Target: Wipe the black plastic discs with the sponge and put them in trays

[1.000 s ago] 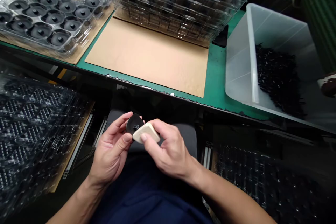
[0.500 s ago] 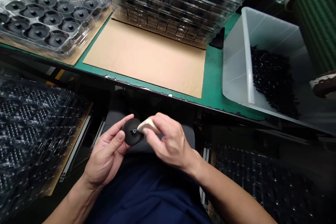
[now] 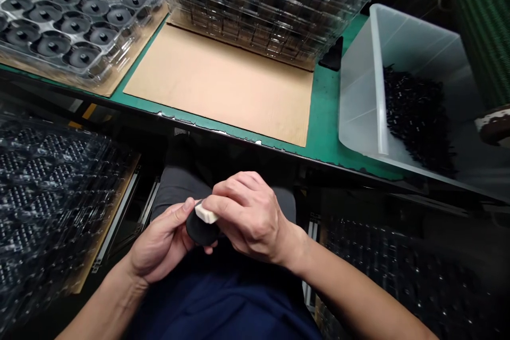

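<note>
A round black disc (image 3: 202, 232) is gripped at its left edge by my left hand (image 3: 167, 239), above my lap and below the table edge. My right hand (image 3: 251, 218) pinches a small cream-white block (image 3: 206, 214), which lies against the upper part of the disc's face. The block and my right fingers hide the knob at the disc's middle. Similar black discs (image 3: 74, 24) with centre knobs sit in a clear plastic tray (image 3: 95, 77) on the table at the far left.
A cardboard sheet (image 3: 223, 85) lies on the green table (image 3: 324, 111). Behind it rises a stack of clear trays (image 3: 271, 5). A translucent bin (image 3: 358, 90) with dark scraps (image 3: 416, 117) stands at right. More stacked trays (image 3: 51, 186) are below the table at left.
My right hand has moved the white block from the disc's right edge across its face to the upper left. The disc has tilted and dropped slightly, still in my left hand.
</note>
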Tool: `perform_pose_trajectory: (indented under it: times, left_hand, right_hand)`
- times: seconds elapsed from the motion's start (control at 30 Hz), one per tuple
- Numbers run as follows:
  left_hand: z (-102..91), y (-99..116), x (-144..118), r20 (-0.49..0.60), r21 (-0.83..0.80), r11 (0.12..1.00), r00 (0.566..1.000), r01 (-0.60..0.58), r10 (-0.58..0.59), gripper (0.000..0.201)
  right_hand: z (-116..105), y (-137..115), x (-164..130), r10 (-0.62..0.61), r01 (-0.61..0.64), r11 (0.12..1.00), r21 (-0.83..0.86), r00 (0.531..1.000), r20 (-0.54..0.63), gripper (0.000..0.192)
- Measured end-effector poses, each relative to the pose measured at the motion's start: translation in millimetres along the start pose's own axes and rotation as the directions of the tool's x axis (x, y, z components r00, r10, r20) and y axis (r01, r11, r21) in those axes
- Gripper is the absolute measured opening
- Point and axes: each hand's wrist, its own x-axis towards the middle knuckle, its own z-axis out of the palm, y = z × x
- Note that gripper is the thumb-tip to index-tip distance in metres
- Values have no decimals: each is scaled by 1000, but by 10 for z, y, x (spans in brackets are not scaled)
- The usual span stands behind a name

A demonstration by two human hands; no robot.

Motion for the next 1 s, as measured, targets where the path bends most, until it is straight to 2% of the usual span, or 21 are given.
perform_pose_trajectory:
  times: [0.07,0.17,0.27,0.33,0.43,0.57,0.63,0.67,0.7,0.73,0.8,0.83,0.87,0.9,1.0]
  left_hand:
    - [22,-1,8,-63,-39,995,994,-97,95,28]
    - [41,6,19,-187,-36,966,952,-255,244,40]
    - [15,13,25,-154,11,977,965,-212,211,43]
    - [-19,16,28,-80,57,990,988,-131,135,39]
    - [-72,7,34,-12,105,994,999,-28,30,32]
    - [-91,-39,44,35,23,987,986,162,-162,40]
    - [-63,-56,57,42,-50,986,987,160,-158,39]
    - [-42,-58,68,9,-88,991,995,103,-103,36]
    - [-19,-56,79,-44,-113,993,999,18,-23,33]
    - [2,-50,91,-108,-120,989,992,-81,68,34]
    - [33,-32,109,-207,-73,966,951,-250,230,43]
    - [38,-23,114,-225,-35,953,932,-300,285,46]
    - [37,-15,114,-229,-2,944,919,-329,320,46]
    - [28,-9,110,-225,19,941,915,-339,334,45]
    - [-29,-4,86,-183,30,973,956,-228,229,43]
  right_hand:
    - [27,-17,-16,116,-118,992,-47,992,-41,17]
    - [72,-61,-58,329,-330,944,-11,943,-52,19]
    - [83,-87,-86,378,-378,926,20,926,-22,22]
    - [61,-78,-84,337,-336,941,-25,942,11,22]
    - [7,-32,-63,192,-192,981,-6,978,79,19]
    - [-20,28,-43,-11,3,997,80,995,99,23]
    - [4,36,-43,-48,42,996,77,996,75,23]
    - [24,33,-45,5,-8,998,64,999,38,22]
    - [46,25,-48,114,-113,991,67,994,-5,20]
    - [70,14,-52,265,-261,959,107,964,-25,18]
    - [114,-15,-63,556,-548,795,259,830,52,21]
    - [132,-28,-69,625,-628,710,319,771,126,23]
    - [145,-40,-75,643,-659,664,352,744,181,25]
    - [153,-47,-82,637,-656,666,355,748,188,25]
    - [146,-45,-99,525,-522,829,202,850,42,21]
